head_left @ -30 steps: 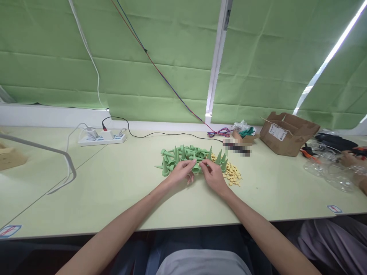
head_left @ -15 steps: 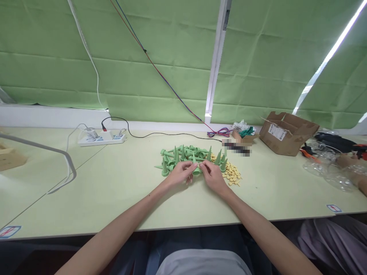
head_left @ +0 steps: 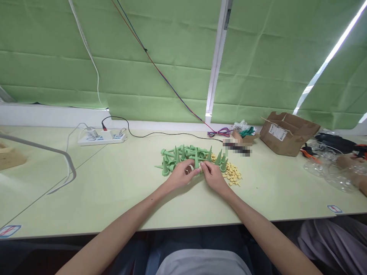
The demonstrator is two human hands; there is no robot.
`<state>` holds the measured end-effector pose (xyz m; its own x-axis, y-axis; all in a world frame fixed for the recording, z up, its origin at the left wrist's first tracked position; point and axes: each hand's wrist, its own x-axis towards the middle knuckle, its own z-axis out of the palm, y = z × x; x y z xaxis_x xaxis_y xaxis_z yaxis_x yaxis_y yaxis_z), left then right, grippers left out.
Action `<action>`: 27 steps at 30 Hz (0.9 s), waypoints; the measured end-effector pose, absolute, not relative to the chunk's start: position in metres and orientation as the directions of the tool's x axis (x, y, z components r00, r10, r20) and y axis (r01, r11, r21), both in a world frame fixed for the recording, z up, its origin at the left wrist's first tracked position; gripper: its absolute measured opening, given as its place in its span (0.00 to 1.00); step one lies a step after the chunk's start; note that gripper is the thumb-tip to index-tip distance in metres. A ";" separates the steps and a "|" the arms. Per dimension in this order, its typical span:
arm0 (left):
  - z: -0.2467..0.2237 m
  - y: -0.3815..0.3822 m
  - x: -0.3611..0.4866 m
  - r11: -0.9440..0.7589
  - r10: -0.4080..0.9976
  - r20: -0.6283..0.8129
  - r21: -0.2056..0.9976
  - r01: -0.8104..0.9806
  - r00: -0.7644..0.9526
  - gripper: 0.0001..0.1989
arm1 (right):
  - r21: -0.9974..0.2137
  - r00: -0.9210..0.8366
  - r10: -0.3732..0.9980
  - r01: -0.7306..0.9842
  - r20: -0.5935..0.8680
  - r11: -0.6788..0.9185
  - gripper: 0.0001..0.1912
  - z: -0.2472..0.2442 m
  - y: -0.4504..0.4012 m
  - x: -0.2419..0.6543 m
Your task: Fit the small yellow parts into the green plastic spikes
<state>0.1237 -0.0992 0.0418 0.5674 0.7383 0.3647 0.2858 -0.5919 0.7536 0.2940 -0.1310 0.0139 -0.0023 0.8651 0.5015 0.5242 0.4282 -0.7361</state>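
My left hand (head_left: 184, 174) is closed around the lower part of a green plastic cone spike (head_left: 196, 157), whose tip points up. Beside it, my right hand (head_left: 212, 176) is pinched against the spike's right side; what its fingertips hold is too small to make out. Just behind both hands lies a heap of green cone spikes (head_left: 186, 151), some on their sides and several upright, such as the one at the left (head_left: 165, 168). A spread of small yellow plastic pieces (head_left: 233, 175) lies to the right of my right hand.
A white power strip (head_left: 101, 138) sits at the back left, its black cable running along the table. At the back right are a coiled red and blue wire (head_left: 219, 132), an open cardboard box (head_left: 288, 133) and clear plastic items (head_left: 329, 168). A grey bent tube (head_left: 51, 147) stands at the left.
The green spike in my left hand has been turned more upright, and its open base no longer shows. My left fingers have shifted lower around it; my right hand stays close at its side.
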 end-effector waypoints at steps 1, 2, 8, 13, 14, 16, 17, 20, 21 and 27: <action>0.041 -0.099 0.124 -0.618 0.728 0.390 0.730 0.292 0.564 0.16 | -0.737 -0.002 0.864 0.521 0.503 0.431 0.19 0.013 -0.130 0.294; 0.040 -0.099 0.124 -0.640 0.717 0.413 0.710 0.294 0.562 0.15 | -0.738 -0.001 0.863 0.518 0.504 0.432 0.19 0.013 -0.130 0.294; 0.040 -0.100 0.124 -0.708 0.666 0.470 0.643 0.292 0.580 0.16 | -0.751 -0.007 0.873 0.508 0.487 0.423 0.21 0.012 -0.127 0.295; 0.041 -0.101 0.122 -0.723 0.651 0.466 0.621 0.302 0.600 0.13 | -0.775 -0.017 0.890 0.484 0.456 0.406 0.23 0.011 -0.125 0.296; 0.041 -0.101 0.121 -0.730 0.643 0.470 0.615 0.299 0.605 0.12 | -0.779 -0.020 0.893 0.481 0.449 0.403 0.23 0.011 -0.125 0.296; 0.041 -0.101 0.121 -0.742 0.630 0.476 0.601 0.296 0.613 0.12 | -0.784 -0.022 0.896 0.476 0.443 0.399 0.23 0.011 -0.125 0.296; 0.040 -0.101 0.121 -0.746 0.627 0.479 0.596 0.296 0.615 0.11 | -0.786 -0.020 0.896 0.472 0.443 0.399 0.23 0.012 -0.125 0.296; 0.039 -0.099 0.122 -0.741 0.636 0.481 0.599 0.304 0.603 0.11 | -0.806 -0.001 0.899 0.441 0.439 0.394 0.23 0.013 -0.126 0.295; 0.038 -0.098 0.122 -0.733 0.646 0.479 0.608 0.306 0.594 0.10 | -0.814 0.010 0.899 0.428 0.439 0.393 0.23 0.013 -0.126 0.294; 0.037 -0.098 0.126 -0.664 0.721 0.461 0.674 0.324 0.517 0.12 | -0.827 0.084 0.881 0.397 0.466 0.399 0.23 0.014 -0.126 0.293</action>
